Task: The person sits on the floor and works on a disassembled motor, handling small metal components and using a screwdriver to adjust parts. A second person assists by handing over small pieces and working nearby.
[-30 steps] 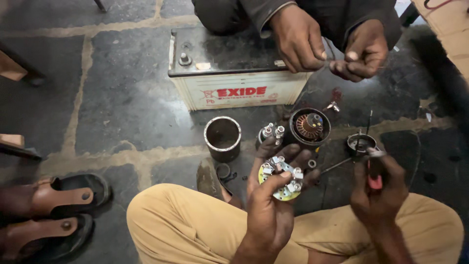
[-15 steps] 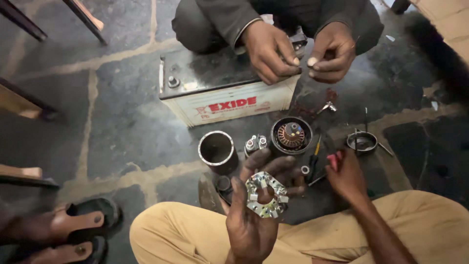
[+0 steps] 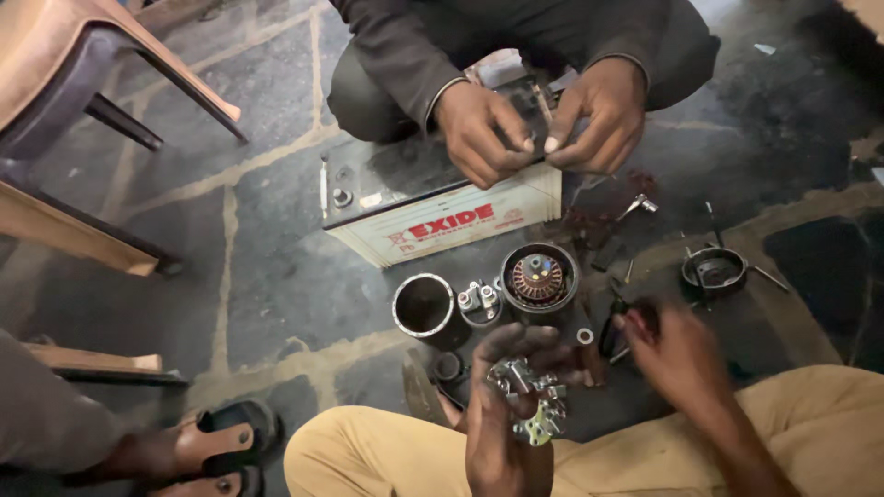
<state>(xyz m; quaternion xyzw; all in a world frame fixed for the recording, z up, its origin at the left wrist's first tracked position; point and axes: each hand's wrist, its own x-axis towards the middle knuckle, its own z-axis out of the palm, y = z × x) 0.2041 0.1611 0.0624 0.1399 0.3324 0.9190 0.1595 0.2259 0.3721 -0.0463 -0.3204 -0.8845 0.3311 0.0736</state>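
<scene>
My left hand (image 3: 502, 419) holds a round metal plate with small fittings (image 3: 527, 398) above my knees. My right hand (image 3: 677, 354) reaches down to a dark tool with a red handle (image 3: 619, 327) lying on the stone floor; its fingers are blurred and touch the tool. Just beyond lie a round housing with copper windings (image 3: 540, 276), an empty metal cylinder (image 3: 423, 306) and a small part with terminals (image 3: 479, 299).
Across from me another person's two hands (image 3: 543, 124) work on something small over a white car battery (image 3: 442, 207). A round dark cover (image 3: 714, 270) and loose screws lie at the right. A chair leg (image 3: 120, 120) and sandalled feet (image 3: 198, 442) are at the left.
My right hand has dropped from near my knee to the floor by the red-handled tool. My left hand has kept the metal plate. The view has shifted closer.
</scene>
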